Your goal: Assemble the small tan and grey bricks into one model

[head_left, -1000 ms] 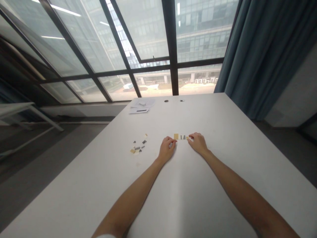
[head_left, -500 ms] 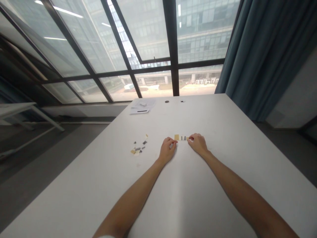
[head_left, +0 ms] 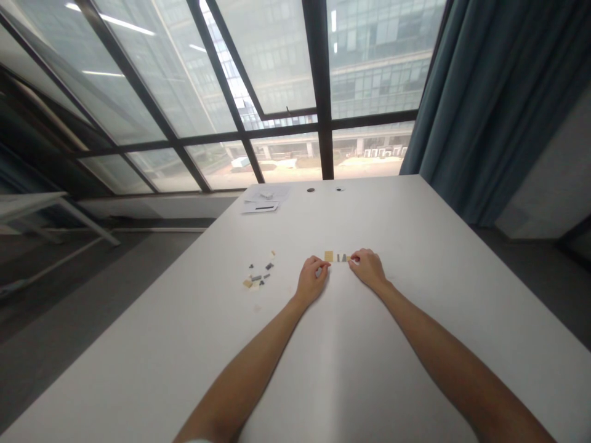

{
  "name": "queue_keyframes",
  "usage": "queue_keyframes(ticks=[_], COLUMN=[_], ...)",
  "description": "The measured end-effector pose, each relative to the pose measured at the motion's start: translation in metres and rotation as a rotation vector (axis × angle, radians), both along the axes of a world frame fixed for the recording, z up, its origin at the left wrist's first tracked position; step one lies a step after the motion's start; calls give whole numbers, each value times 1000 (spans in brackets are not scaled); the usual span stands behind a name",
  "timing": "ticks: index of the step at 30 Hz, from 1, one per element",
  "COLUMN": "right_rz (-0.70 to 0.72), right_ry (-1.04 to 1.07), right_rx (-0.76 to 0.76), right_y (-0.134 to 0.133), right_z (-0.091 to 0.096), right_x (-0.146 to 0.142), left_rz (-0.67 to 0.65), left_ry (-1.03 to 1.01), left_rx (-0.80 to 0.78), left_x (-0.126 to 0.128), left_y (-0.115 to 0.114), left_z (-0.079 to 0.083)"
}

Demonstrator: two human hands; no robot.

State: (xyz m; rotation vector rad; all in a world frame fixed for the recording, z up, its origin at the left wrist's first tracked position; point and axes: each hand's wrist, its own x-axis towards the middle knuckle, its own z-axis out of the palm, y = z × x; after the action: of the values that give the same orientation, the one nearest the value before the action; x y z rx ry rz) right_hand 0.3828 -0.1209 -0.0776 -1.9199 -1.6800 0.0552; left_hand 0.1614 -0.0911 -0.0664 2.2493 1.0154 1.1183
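Note:
Fingertips pinched together, my left hand (head_left: 313, 278) rests on the white table just below a yellow square piece (head_left: 329, 255). What it pinches, if anything, is too small to make out. To its right my right hand (head_left: 368, 266) is closed, thumb and finger on a small yellow piece (head_left: 349, 258) mostly hidden by the fingertips. Between the hands stand a narrow grey piece (head_left: 338, 258) and a wider grey piece (head_left: 344, 258), in a row with the yellow ones.
Left of my hands lies a loose scatter of small pieces, among them a grey bar (head_left: 256, 279), a dark piece (head_left: 269, 266) and a tan piece (head_left: 248, 283). Papers (head_left: 259, 208) lie at the table's far left corner. Two round cable holes sit near the far edge.
Almost nothing differs; both hands keep their places by the row of pieces, with only a very slight shift of the whole view.

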Motion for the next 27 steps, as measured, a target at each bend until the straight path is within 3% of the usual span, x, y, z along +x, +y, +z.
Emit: queue_keyframes(ticks=[27], right_rz=[-2], right_ry=[-6], right_rx=[22], right_y=[0], right_z=[0], right_x=[-1], left_rz=[13], left_ry=[18], left_rx=[13], left_x=[1], left_y=[0], left_z=[1])
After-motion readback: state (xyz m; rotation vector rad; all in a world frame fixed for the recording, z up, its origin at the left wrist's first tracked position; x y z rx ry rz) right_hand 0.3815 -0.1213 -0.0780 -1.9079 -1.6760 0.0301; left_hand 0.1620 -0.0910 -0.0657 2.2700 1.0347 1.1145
